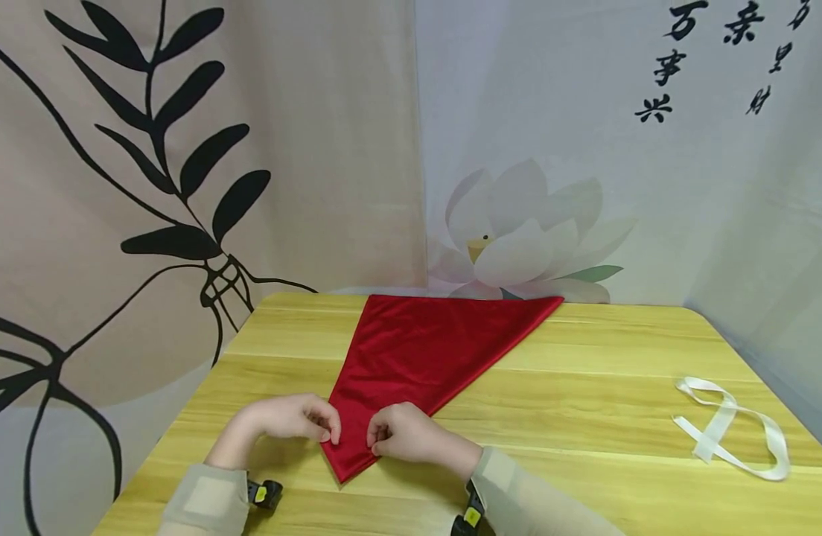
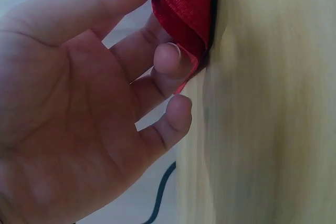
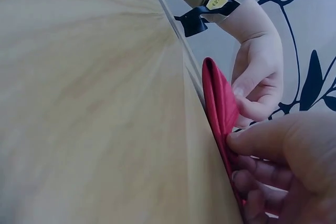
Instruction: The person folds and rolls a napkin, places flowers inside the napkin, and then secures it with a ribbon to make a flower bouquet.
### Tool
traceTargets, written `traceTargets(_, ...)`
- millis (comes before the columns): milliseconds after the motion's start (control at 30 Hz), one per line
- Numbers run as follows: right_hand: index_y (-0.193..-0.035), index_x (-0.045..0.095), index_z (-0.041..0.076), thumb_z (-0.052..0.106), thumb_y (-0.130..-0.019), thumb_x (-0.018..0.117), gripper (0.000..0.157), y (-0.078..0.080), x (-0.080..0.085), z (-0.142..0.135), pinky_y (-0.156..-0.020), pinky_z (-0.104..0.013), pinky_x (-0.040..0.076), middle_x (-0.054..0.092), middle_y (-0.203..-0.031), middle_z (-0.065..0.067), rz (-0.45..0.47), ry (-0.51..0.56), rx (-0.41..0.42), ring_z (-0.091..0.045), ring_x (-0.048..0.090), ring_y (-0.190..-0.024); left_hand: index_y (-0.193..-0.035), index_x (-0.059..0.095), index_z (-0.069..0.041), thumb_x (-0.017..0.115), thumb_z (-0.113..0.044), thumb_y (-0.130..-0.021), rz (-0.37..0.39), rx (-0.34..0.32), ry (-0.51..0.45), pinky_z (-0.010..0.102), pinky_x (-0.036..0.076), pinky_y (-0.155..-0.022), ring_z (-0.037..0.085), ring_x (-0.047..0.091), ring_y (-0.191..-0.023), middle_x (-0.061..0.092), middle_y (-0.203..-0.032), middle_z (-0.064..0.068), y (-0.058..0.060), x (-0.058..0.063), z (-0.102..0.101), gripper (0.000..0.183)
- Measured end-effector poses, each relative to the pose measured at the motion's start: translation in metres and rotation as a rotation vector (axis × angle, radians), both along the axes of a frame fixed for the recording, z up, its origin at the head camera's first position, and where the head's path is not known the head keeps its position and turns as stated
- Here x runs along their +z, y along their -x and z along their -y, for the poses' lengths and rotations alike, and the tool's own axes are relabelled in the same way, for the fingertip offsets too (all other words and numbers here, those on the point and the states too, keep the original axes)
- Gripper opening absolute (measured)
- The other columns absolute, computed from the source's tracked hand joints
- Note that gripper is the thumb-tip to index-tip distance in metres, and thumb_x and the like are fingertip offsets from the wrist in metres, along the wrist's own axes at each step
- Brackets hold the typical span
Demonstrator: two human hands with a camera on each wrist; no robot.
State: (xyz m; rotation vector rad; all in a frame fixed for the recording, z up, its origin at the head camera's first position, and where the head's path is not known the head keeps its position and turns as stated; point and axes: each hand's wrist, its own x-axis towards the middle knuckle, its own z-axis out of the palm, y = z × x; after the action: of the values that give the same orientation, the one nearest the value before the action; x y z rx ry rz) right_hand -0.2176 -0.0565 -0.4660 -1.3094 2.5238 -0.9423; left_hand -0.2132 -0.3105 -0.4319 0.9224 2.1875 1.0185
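1. Only the head view shows the red cloth (image 1: 418, 357) in full spread, lying on the table (image 1: 552, 432) from its far edge to near left, and the white ribbon (image 1: 715, 430) at right.
2. The right wrist view alone shows layers in the cloth's near fold (image 3: 212, 85).
3. The left hand (image 1: 293, 417) pinches the cloth's left edge, little finger clear.
4. The right hand (image 1: 411, 435) pinches its near right edge.

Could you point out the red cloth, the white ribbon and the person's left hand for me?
Red cloth (image 1: 419, 361): head view, on its flat middle.
White ribbon (image 1: 718, 427): head view, on the strip near its middle.
Left hand (image 1: 289, 417): head view, on the back of the hand.
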Motion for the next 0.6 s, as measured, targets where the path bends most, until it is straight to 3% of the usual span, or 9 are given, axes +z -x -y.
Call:
traceTargets(200, -0.071, 0.072, 0.019, 0.009, -0.076, 0.078, 0.012, -0.0004, -0.0006, -0.0001, -0.061, -0.01, 0.039, 0.049, -0.068, 0.018, -0.061, -0.031, 0.0, 0.006, 0.045, -0.066, -0.095, 0.073, -0.008, 0.065, -0.005, -0.087, -0.002, 0.038, 0.025, 0.02, 0.042, -0.062, 0.002, 0.051, -0.068, 0.065, -0.083, -0.005, -0.0007, 0.0006, 0.0011, 0.012)
traceTargets(333, -0.071, 0.074, 0.02, 0.011, -0.077, 0.077, 0.011, -0.0001, -0.0006, -0.0004, -0.062, -0.01, 0.038, 0.048, -0.068, 0.018, -0.085, -0.037, -0.009, 0.006, 0.043, -0.066, -0.098, 0.073, -0.009, 0.067, 0.004, -0.078, 0.02, 0.052, 0.043, 0.018, 0.041, -0.058, 0.002, 0.051, -0.065, 0.066, -0.086, -0.004, -0.0019, 0.0013, 0.0013, 0.024)
traceTargets(467, -0.073, 0.075, 0.019, 0.011, -0.08, 0.075, 0.01, 0.002, -0.0012, -0.0009, -0.062, -0.01, 0.039, 0.053, -0.069, 0.019, -0.067, -0.026, -0.018, 0.006, 0.046, -0.067, -0.099, 0.072, -0.01, 0.063, 0.013, -0.071, 0.015, 0.053, 0.071, 0.02, 0.043, -0.061, 0.006, 0.051, -0.071, 0.066, -0.093, -0.003, -0.0029, 0.0025, 0.0012, 0.037)
traceTargets(600, -0.075, 0.075, 0.018, 0.01, -0.081, 0.074, 0.011, 0.0045, -0.0024, -0.0015, -0.063, -0.01, 0.04, 0.056, -0.07, 0.02, -0.021, -0.018, -0.026, 0.007, 0.048, -0.067, -0.096, 0.07, -0.014, 0.063, 0.013, -0.071, -0.008, 0.066, 0.102, 0.024, 0.043, -0.066, 0.01, 0.05, -0.076, 0.064, -0.094, -0.004, -0.0037, 0.0038, -0.0007, 0.037)
